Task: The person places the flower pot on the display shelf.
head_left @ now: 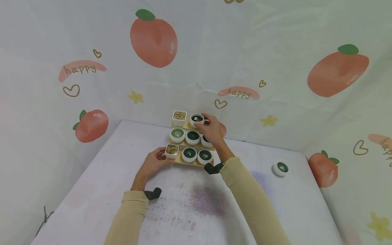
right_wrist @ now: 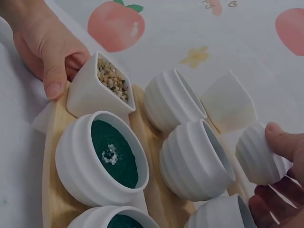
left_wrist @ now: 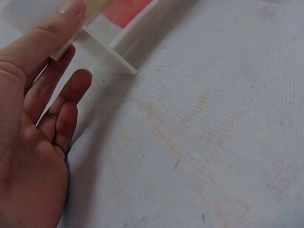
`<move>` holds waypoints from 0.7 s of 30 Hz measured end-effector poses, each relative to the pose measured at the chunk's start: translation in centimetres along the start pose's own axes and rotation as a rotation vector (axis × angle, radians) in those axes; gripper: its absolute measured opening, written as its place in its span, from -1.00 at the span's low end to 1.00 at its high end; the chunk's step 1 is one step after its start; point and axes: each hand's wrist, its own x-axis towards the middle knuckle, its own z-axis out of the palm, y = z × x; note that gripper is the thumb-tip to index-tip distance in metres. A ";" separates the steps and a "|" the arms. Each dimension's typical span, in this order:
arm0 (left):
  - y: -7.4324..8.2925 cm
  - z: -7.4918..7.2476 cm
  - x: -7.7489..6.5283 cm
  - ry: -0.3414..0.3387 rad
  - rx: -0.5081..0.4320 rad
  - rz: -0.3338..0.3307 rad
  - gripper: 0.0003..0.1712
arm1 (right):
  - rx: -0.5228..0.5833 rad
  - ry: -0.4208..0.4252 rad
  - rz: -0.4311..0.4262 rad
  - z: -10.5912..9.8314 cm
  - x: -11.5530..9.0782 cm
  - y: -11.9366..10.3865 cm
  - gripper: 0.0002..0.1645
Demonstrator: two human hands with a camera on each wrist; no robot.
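Note:
A three-tier wooden plant stand [head_left: 187, 162] carries several small white pots. My left hand [head_left: 154, 162] grips the left end of its lowest tier, thumb on top and fingers below in the left wrist view. Beside that thumb sits a square white pot [right_wrist: 92, 90] filled with gravel. On the top tier my right hand [head_left: 212, 131] holds a ribbed round white pot [right_wrist: 259, 156] between thumb and fingers. To its left stands another square gravel pot [head_left: 179, 121]. Round pots with dark green filling, such as one at the lower front [right_wrist: 116, 156], fill the lower tiers.
One more round white pot [head_left: 280, 168] with dark green filling stands apart on the white table [head_left: 171, 221], to the right. A white cloth backdrop [head_left: 196, 68] printed with fruit hangs close behind the stand.

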 end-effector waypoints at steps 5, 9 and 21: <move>-0.2 0.0 0.1 0.000 -0.003 0.006 -0.12 | -0.055 0.002 -0.013 0.2 0.1 0.0 -0.23; -0.5 0.0 0.4 -0.002 -0.009 0.009 -0.12 | -0.076 -0.008 -0.010 0.2 0.1 -0.1 -0.23; -0.6 0.0 0.3 0.008 -0.008 0.001 -0.13 | -0.097 -0.052 -0.003 0.1 0.2 0.0 -0.16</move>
